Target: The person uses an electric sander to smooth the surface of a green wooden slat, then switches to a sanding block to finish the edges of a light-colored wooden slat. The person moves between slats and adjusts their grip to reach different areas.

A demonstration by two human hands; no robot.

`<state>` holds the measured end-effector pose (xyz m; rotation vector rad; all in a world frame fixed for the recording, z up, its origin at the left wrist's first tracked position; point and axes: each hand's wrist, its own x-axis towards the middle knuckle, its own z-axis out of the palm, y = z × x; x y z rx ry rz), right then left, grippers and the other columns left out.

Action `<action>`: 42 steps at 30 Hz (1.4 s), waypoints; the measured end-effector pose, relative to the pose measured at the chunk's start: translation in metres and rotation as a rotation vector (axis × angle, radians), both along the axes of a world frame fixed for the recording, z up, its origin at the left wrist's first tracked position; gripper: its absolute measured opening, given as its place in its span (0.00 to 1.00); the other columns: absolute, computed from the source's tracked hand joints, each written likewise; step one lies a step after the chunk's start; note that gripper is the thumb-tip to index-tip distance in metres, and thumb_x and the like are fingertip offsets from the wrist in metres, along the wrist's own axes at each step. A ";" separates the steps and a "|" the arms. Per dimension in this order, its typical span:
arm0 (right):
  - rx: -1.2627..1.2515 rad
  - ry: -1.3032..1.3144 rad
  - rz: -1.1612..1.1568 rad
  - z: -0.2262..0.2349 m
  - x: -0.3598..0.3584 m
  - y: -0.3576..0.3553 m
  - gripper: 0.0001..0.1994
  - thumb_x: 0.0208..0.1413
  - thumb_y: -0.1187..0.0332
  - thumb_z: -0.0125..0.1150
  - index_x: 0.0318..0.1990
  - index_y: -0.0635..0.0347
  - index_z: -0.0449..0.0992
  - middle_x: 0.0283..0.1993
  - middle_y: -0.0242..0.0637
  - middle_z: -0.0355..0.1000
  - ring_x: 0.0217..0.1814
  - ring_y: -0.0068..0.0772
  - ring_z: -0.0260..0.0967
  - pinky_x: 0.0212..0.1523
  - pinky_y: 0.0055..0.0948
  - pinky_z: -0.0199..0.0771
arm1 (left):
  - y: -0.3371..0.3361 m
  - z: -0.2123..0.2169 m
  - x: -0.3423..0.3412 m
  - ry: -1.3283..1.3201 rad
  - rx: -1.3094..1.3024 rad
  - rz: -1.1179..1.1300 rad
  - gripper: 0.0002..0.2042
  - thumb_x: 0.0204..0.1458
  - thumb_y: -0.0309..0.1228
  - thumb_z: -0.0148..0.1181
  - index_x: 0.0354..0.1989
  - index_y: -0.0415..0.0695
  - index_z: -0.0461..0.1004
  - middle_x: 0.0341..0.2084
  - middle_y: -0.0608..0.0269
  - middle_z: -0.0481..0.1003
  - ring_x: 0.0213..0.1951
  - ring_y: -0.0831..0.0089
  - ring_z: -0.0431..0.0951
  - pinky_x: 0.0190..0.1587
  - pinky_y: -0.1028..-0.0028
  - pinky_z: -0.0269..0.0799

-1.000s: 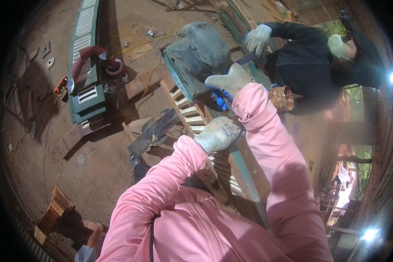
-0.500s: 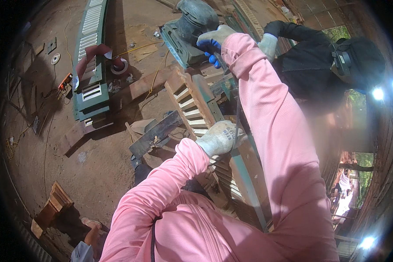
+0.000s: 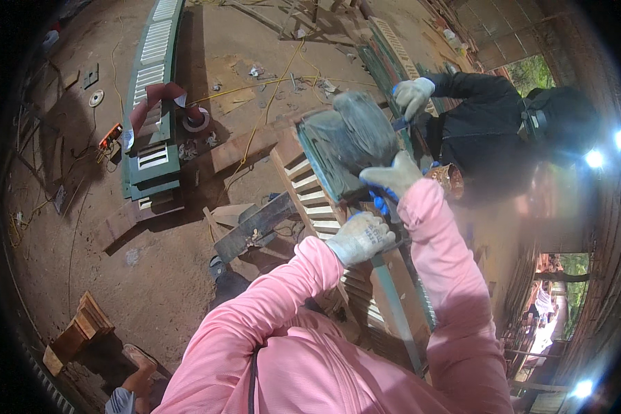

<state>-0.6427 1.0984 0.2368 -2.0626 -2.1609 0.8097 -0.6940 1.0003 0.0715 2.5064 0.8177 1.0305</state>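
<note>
The right hand (image 3: 395,178) wears a pale glove with blue on the palm side. Its blue fingers (image 3: 379,201) are bent down and around the near end of the big sander (image 3: 357,134), and its thumb sticks up. The part it grips is mostly hidden under the glove. The left hand (image 3: 361,239) has a pale glove too. Its fingers are bent and close to each other, not spread out. They hang over the side of the long frame with slats (image 3: 315,197), next to a dark hose or cord. I cannot tell if they pinch anything, because the tips are hidden.

The sander is dark and dusty. It sits over the far part of the frame, just past the fingers of both hands. The right fingers touch it, and the left hand is near it, a bit closer to the body.

On the far right side, another person in black (image 3: 479,114) leans in, with a gloved hand (image 3: 412,96) near the sander. Off to the left, a long green shutter (image 3: 145,76) lies with a curly red strip (image 3: 147,103) on top. A thin yellow cord (image 3: 276,86) runs over the dirt floor (image 3: 159,276).
</note>
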 end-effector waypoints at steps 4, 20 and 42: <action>-0.041 0.107 -0.029 -0.029 0.042 -0.014 0.34 0.42 0.51 0.78 0.50 0.75 0.81 0.46 0.55 0.82 0.48 0.45 0.81 0.52 0.40 0.77 | -0.009 0.011 0.003 0.020 -0.030 -0.120 0.03 0.52 0.32 0.59 0.33 0.51 0.77 0.32 0.63 0.79 0.41 0.61 0.81 0.46 0.63 0.76; -0.308 0.354 -0.201 -0.004 -0.026 0.048 0.23 0.49 0.60 0.77 0.40 0.77 0.79 0.27 0.51 0.78 0.20 0.42 0.76 0.18 0.46 0.75 | -0.016 -0.007 0.016 0.016 -0.195 -0.170 0.08 0.55 0.32 0.58 0.36 0.44 0.81 0.35 0.56 0.81 0.45 0.57 0.81 0.51 0.61 0.74; 0.444 0.550 -0.686 0.086 0.092 -0.351 0.30 0.47 0.70 0.76 0.60 0.64 0.74 0.53 0.41 0.77 0.54 0.37 0.76 0.56 0.38 0.77 | -0.006 0.009 0.000 -0.013 0.074 -0.354 0.16 0.58 0.49 0.62 0.37 0.49 0.78 0.34 0.59 0.77 0.43 0.57 0.79 0.50 0.57 0.72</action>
